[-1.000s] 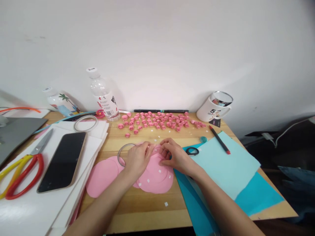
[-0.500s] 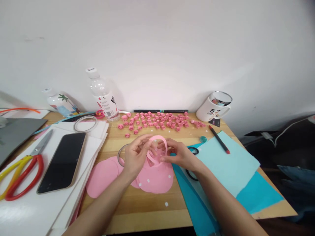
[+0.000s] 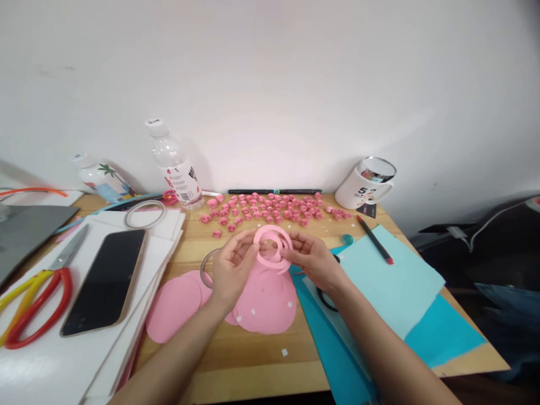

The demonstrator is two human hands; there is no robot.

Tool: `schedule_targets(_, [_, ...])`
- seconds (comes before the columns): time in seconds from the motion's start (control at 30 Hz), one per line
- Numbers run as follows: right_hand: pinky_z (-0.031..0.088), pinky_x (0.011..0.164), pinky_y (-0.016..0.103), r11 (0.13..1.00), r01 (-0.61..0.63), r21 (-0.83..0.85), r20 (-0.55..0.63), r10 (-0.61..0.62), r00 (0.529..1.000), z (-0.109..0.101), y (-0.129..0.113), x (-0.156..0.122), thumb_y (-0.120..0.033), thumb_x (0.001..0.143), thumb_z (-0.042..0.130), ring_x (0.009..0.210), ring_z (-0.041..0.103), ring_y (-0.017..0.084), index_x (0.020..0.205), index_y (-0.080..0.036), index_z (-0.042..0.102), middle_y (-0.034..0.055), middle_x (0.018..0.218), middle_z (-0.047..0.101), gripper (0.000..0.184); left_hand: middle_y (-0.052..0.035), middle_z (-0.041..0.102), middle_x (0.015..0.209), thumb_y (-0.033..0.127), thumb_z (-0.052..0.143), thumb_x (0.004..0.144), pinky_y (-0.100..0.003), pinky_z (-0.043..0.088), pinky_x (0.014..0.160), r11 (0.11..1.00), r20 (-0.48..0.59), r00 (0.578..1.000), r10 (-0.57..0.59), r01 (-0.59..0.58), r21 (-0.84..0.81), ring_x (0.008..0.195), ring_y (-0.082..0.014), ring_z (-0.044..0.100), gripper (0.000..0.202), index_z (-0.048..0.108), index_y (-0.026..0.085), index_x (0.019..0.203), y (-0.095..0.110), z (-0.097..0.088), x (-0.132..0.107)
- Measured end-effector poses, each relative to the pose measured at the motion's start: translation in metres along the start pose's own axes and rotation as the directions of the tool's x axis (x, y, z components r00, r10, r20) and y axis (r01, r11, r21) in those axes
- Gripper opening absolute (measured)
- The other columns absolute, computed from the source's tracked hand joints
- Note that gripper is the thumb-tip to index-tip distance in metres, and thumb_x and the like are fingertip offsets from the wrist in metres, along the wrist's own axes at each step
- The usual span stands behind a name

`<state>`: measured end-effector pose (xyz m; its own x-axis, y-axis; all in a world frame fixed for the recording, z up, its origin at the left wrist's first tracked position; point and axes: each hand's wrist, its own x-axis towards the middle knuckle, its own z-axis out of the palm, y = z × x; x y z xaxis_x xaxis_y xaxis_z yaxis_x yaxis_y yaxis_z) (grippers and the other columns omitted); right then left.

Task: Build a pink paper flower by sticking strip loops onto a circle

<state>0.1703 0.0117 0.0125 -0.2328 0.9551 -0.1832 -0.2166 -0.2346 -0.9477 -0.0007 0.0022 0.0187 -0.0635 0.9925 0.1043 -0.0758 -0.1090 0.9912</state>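
Both my hands hold a pink paper spiral strip (image 3: 273, 246) lifted above the wooden table (image 3: 253, 365). My left hand (image 3: 231, 270) pinches its left side with thumb and fingers. My right hand (image 3: 314, 260) pinches its right side. Below them lie several pink paper circles (image 3: 177, 306) dotted with small white squares. A clear tape ring (image 3: 205, 269) sits just left of my left hand. Many small rolled pink paper roses (image 3: 270, 208) are spread along the back of the table.
On white sheets (image 3: 50, 365) at the left lie a phone (image 3: 105, 280), red and yellow scissors (image 3: 31, 306) and a tape ring (image 3: 144, 214). Two bottles (image 3: 172, 166) stand at the back, a mug (image 3: 369, 185) back right. Blue papers (image 3: 392, 281), a red-tipped pencil (image 3: 374, 240) and black scissors (image 3: 327, 295) lie right.
My hands lifted the pink spiral strip off the pink circles, raised it above the table, and now hold it higher between them with its coil facing up.
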Motion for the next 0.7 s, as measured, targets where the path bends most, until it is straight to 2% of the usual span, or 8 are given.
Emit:
schedule_targets(0.1, [0.047, 0.061, 0.025, 0.99, 0.042, -0.137, -0.001, -0.042, 0.999, -0.0012, -0.0006, -0.0019, -0.032, 0.069, 0.07, 0.067, 0.062, 0.015, 0.107, -0.017, 0.056, 0.0018, 0.076, 0.067, 0.043, -0.011, 0.061, 0.114, 0.026, 0.067, 0.071, -0.033, 0.046, 0.091, 0.992, -0.036, 0.993, 0.111, -0.109, 0.058, 0.103, -0.02, 0.06, 0.045, 0.053, 0.017, 0.113, -0.0021, -0.0012, 0.0016])
schedule_targets(0.17, [0.042, 0.05, 0.021, 0.974, 0.03, -0.224, 0.061, -0.017, 0.998, -0.0006, -0.0011, -0.004, -0.033, 0.073, 0.066, 0.056, 0.057, 0.012, 0.111, -0.017, 0.054, -0.001, 0.067, 0.064, 0.043, -0.0115, 0.057, 0.121, 0.026, 0.068, 0.07, -0.032, 0.047, 0.089, 0.994, 0.052, 0.995, 0.086, -0.089, 0.06, 0.105, -0.0204, 0.058, 0.055, 0.048, 0.019, 0.121, -0.0038, -0.0032, 0.003])
schedule_targets(0.27, [0.039, 0.048, 0.021, 0.962, 0.029, -0.271, 0.14, 0.01, 0.99, 0.0021, -0.0008, -0.0061, -0.035, 0.074, 0.065, 0.053, 0.054, 0.011, 0.107, -0.016, 0.057, -0.001, 0.065, 0.063, 0.039, -0.0083, 0.066, 0.102, 0.027, 0.069, 0.068, -0.028, 0.052, 0.073, 0.993, 0.23, 0.97, -0.081, 0.059, 0.099, 0.084, -0.0181, 0.065, 0.051, 0.053, 0.019, 0.116, -0.0065, -0.0054, 0.0034])
schedule_targets(0.3, [0.041, 0.05, 0.022, 0.964, 0.032, -0.262, 0.14, 0.005, 0.99, 0.0029, -0.0001, -0.0061, -0.036, 0.073, 0.066, 0.055, 0.055, 0.011, 0.105, -0.016, 0.058, -0.0004, 0.067, 0.064, 0.039, -0.0061, 0.068, 0.09, 0.028, 0.069, 0.068, -0.027, 0.052, 0.068, 0.987, 0.247, 0.961, -0.128, 0.098, 0.127, 0.075, -0.0168, 0.065, 0.045, 0.057, 0.017, 0.11, -0.0069, -0.0056, 0.0032])
schedule_targets(0.37, [0.044, 0.056, 0.024, 0.974, 0.037, -0.226, 0.109, -0.012, 0.994, 0.0037, 0.0019, -0.0047, -0.037, 0.069, 0.069, 0.061, 0.058, 0.013, 0.102, -0.016, 0.059, 0.0008, 0.071, 0.065, 0.039, -0.0025, 0.068, 0.073, 0.029, 0.069, 0.066, -0.024, 0.051, 0.062, 0.977, 0.173, 0.972, -0.162, 0.133, 0.167, 0.066, -0.0151, 0.064, 0.033, 0.063, 0.016, 0.096, -0.0061, -0.0052, 0.0027])
schedule_targets(0.5, [0.046, 0.061, 0.026, 0.986, 0.059, -0.159, -0.049, -0.067, 0.997, 0.0023, 0.0064, -0.0001, -0.038, 0.067, 0.071, 0.066, 0.061, 0.015, 0.09, -0.016, 0.064, 0.0024, 0.074, 0.067, 0.033, -0.0042, 0.07, 0.083, 0.03, 0.066, 0.068, -0.024, 0.052, 0.065, 0.974, 0.067, 0.985, -0.159, 0.146, 0.17, 0.073, -0.0163, 0.066, 0.026, 0.065, 0.016, 0.089, -0.0009, -0.0041, 0.0039])
schedule_targets(0.6, [0.044, 0.055, 0.024, 0.981, 0.085, -0.175, -0.147, -0.112, 0.983, 0.0017, 0.0081, 0.0009, -0.039, 0.07, 0.068, 0.059, 0.058, 0.013, 0.081, -0.015, 0.066, 0.0023, 0.069, 0.066, 0.027, -0.0041, 0.07, 0.08, 0.031, 0.065, 0.069, -0.025, 0.052, 0.065, 0.971, 0.137, 0.977, -0.162, 0.133, 0.199, 0.073, -0.0169, 0.065, 0.028, 0.064, 0.015, 0.092, 0.0007, -0.0032, 0.0053])
schedule_targets(0.7, [0.043, 0.052, 0.024, 0.976, 0.067, -0.206, -0.108, -0.091, 0.99, 0.0042, 0.0084, -0.0005, -0.039, 0.069, 0.068, 0.056, 0.058, 0.013, 0.079, -0.014, 0.067, 0.0017, 0.064, 0.065, 0.026, -0.0038, 0.07, 0.078, 0.034, 0.064, 0.07, -0.025, 0.051, 0.062, 0.967, 0.208, 0.964, -0.164, 0.115, 0.229, 0.071, -0.0165, 0.064, 0.027, 0.065, 0.015, 0.09, -0.0006, -0.0019, 0.0045])
